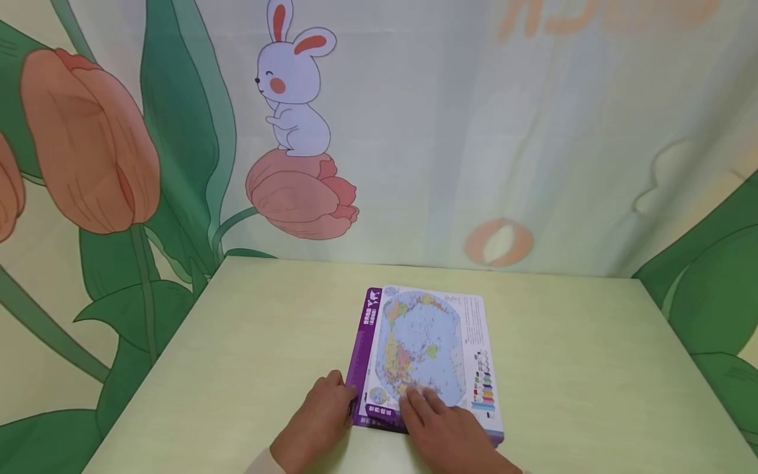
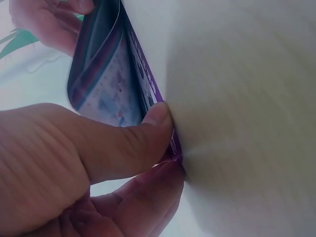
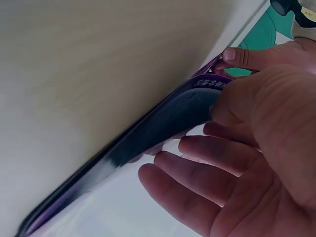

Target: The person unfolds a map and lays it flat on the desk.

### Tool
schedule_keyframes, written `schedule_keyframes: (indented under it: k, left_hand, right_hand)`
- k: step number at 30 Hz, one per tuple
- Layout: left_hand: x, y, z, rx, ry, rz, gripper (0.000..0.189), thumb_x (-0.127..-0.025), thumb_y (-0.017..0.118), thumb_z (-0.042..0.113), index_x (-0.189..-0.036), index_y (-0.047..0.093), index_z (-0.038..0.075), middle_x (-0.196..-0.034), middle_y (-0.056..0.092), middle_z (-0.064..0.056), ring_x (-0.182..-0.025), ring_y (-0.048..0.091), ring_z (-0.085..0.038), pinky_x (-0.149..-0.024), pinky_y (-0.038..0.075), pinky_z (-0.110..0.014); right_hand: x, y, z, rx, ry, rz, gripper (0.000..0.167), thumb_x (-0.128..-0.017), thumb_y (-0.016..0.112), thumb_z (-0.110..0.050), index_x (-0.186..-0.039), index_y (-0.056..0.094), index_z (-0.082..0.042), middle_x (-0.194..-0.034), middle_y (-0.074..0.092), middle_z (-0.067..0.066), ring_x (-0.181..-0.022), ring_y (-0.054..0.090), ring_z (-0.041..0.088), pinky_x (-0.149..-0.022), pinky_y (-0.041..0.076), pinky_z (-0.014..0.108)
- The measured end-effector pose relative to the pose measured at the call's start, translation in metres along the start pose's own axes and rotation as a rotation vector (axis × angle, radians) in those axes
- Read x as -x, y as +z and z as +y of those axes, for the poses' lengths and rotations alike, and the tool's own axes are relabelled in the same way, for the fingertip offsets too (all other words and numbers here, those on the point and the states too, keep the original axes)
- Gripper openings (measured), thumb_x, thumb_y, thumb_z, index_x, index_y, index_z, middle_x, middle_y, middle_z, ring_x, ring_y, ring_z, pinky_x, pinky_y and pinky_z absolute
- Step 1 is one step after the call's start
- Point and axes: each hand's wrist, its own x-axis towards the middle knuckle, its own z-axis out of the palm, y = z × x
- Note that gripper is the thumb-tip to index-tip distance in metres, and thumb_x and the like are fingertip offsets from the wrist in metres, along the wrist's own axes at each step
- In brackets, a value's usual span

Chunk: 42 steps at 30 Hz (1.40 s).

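Observation:
A world map sheet with a rounded map print lies on a purple-edged map board that shows along its left and near sides. At the board's near left corner, my left hand pinches the purple edge between thumb and fingers, which the left wrist view shows close up. My right hand lies over the near part of the sheet, fingers extended on the print. The right wrist view shows the sheet's near edge bent up, with the thumb of my right hand against it. Its exact contact underneath is partly hidden.
A pale green table extends on both sides of the map. Behind it hangs a backdrop printed with tulips, leaves and a white rabbit.

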Motion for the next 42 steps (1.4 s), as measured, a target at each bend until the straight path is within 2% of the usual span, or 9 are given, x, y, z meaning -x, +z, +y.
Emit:
schedule_keyframes:
  k: [7,12,15,20,26,30,33,36,42]
  left_hand:
    - [0.0,-0.002,0.002,0.015,-0.009,-0.008,0.016,-0.089,0.08,0.004,-0.104,0.078,0.002,-0.089,0.049,-0.004,-0.079,0.043,-0.019,-0.07,0.044,-0.033]
    - [-0.001,0.0,0.001,0.038,-0.025,-0.022,0.018,-0.089,0.078,0.003,-0.107,0.078,0.001,-0.09,0.049,-0.003,-0.08,0.043,-0.019,-0.07,0.045,-0.033]
    - [0.0,0.002,-0.001,0.04,-0.015,-0.024,0.019,-0.088,0.08,0.004,-0.106,0.078,0.001,-0.09,0.049,-0.003,-0.08,0.043,-0.018,-0.069,0.044,-0.032]
    - [-0.001,0.002,-0.002,0.055,-0.011,-0.043,0.02,-0.089,0.081,0.006,-0.108,0.078,0.001,-0.09,0.049,-0.002,-0.08,0.043,-0.018,-0.07,0.044,-0.031]
    - [-0.003,0.001,0.0,0.065,-0.027,-0.058,0.017,-0.091,0.078,0.005,-0.108,0.077,0.0,-0.091,0.05,-0.003,-0.081,0.043,-0.018,-0.071,0.045,-0.032]
    - [-0.003,-0.001,0.002,0.035,-0.026,-0.064,0.016,-0.092,0.078,0.004,-0.107,0.077,-0.001,-0.093,0.052,-0.006,-0.081,0.045,-0.019,-0.072,0.047,-0.034]
    - [-0.002,-0.002,0.002,0.017,-0.04,-0.066,0.015,-0.092,0.077,0.003,-0.106,0.077,-0.002,-0.093,0.053,-0.008,-0.082,0.046,-0.021,-0.073,0.048,-0.036]
    - [-0.001,-0.005,-0.001,0.014,-0.068,-0.063,0.013,-0.093,0.075,0.003,-0.105,0.077,-0.002,-0.092,0.053,-0.009,-0.081,0.046,-0.021,-0.073,0.048,-0.037]
    - [0.0,-0.01,-0.013,0.004,-0.141,-0.095,0.015,-0.098,0.072,0.005,-0.109,0.078,-0.002,-0.091,0.053,-0.009,-0.082,0.047,-0.022,-0.074,0.049,-0.037]
  right_hand:
    - [0.019,0.003,0.013,0.028,0.052,0.036,0.108,-0.086,0.045,-0.093,-0.153,0.053,-0.008,-0.157,0.057,0.009,-0.138,0.061,0.029,-0.09,0.063,0.04]
    - [0.037,0.01,0.028,0.032,0.122,0.043,0.096,-0.089,0.055,-0.083,-0.148,0.059,-0.008,-0.152,0.061,0.01,-0.134,0.064,0.032,-0.095,0.061,0.043]
    - [0.049,0.015,0.039,-0.015,0.171,0.036,0.092,-0.086,0.064,-0.079,-0.144,0.062,-0.008,-0.149,0.062,0.012,-0.134,0.063,0.036,-0.095,0.061,0.045]
    - [0.063,0.019,0.054,-0.152,0.262,-0.017,0.098,-0.076,0.074,-0.078,-0.144,0.061,-0.009,-0.15,0.062,0.014,-0.135,0.061,0.039,-0.083,0.062,0.048]
    - [0.066,0.015,0.059,-0.188,0.234,0.026,0.094,-0.075,0.079,-0.074,-0.141,0.063,-0.007,-0.144,0.065,0.017,-0.129,0.065,0.039,-0.085,0.062,0.051]
    - [0.064,0.006,0.06,-0.209,0.275,0.033,0.059,-0.091,0.081,-0.041,-0.137,0.066,-0.008,-0.141,0.068,0.016,-0.129,0.066,0.037,-0.091,0.062,0.05]
    - [0.062,-0.003,0.062,-0.234,0.34,0.042,0.038,-0.097,0.074,-0.013,-0.135,0.069,-0.011,-0.139,0.07,0.013,-0.13,0.067,0.033,-0.096,0.06,0.049]
    - [0.065,-0.01,0.065,-0.228,0.371,0.103,0.037,-0.097,0.074,-0.012,-0.134,0.07,-0.014,-0.137,0.072,0.01,-0.128,0.069,0.029,-0.098,0.06,0.046]
    - [0.077,-0.016,0.08,-0.179,0.325,0.355,0.044,-0.086,0.086,-0.008,-0.127,0.074,-0.018,-0.129,0.077,0.003,-0.112,0.077,0.022,-0.087,0.064,0.036]
